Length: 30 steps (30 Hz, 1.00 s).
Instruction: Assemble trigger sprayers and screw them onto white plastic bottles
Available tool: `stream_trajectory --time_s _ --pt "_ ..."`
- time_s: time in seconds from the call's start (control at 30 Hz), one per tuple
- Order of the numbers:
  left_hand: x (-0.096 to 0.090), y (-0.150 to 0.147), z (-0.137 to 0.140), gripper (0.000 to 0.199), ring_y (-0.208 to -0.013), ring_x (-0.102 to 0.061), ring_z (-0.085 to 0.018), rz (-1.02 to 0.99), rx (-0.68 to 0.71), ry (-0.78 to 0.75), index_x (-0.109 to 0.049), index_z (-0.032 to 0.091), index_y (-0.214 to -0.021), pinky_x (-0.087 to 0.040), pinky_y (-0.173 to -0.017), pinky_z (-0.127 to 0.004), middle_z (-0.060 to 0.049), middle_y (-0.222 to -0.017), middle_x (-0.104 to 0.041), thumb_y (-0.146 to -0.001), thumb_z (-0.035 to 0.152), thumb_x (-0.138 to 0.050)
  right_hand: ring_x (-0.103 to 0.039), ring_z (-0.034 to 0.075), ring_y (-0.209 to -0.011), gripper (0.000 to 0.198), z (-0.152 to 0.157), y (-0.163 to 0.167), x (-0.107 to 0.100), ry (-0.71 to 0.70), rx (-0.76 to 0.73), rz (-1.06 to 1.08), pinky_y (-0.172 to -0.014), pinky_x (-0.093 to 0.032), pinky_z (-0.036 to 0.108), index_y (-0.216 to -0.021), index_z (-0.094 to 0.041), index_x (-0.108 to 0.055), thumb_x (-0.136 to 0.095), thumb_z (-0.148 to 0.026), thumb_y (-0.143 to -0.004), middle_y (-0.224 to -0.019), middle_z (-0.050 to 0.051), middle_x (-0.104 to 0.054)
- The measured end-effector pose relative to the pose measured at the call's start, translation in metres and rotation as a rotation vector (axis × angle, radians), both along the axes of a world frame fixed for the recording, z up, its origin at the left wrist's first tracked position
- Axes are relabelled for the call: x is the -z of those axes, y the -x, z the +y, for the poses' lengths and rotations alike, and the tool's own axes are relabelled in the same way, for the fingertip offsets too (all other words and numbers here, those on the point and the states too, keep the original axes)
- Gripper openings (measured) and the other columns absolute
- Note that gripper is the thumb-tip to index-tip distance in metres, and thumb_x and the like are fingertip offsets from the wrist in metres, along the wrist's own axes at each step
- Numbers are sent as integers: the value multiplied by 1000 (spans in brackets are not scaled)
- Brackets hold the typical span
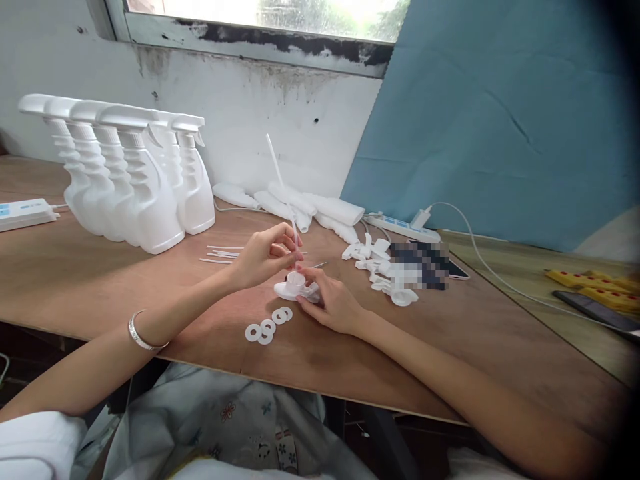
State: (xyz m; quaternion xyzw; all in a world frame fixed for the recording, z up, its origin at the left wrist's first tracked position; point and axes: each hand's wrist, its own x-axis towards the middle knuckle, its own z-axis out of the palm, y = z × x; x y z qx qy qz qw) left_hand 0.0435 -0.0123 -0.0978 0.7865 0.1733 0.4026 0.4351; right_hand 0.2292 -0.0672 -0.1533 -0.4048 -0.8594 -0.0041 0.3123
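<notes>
A long thin white dip tube (281,180) stands nearly upright, pinched near its lower end by my left hand (267,255). Its bottom meets the round collar of a white spray nozzle part (287,289) lying on the table; whether it is seated inside I cannot tell. Fingers of my right hand (334,301) are closed around the right side of that nozzle part. Just in front of it lie several flat white washers (253,333), some overlapping. More thin tubes (220,254) rest on the table left of my left hand.
Assembled white spray bottles (150,193) stand at the back left. White plastic covers (330,208) lie along the wall. Loose nozzle parts (380,263), a blurred dark device (457,268), a power strip (405,227) and its cable are on the right. A second strip (25,215) sits far left.
</notes>
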Motion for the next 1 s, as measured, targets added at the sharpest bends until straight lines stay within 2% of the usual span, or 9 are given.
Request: stream_trajectory --time_s 0.43,1.0 --pt "-3 1 -2 21 -65 -63 -12 -20 3 6 -47 15 -77 -53 -58 -23 0 -82 -53 -74 29 -63 -63 20 -81 42 1 0 0 -13 3 -12 -67 -49 31 -119 -19 -34 -51 -24 -80 -102 9 -62" --pt "-1 1 -1 22 -65 -63 -12 -46 -3 21 -47 15 -77 -55 -59 -24 0 -81 -52 -74 30 -63 -63 20 -78 40 0 0 0 -9 7 -8 -65 -49 30 -117 -19 -35 -50 -25 -81 -99 8 -62"
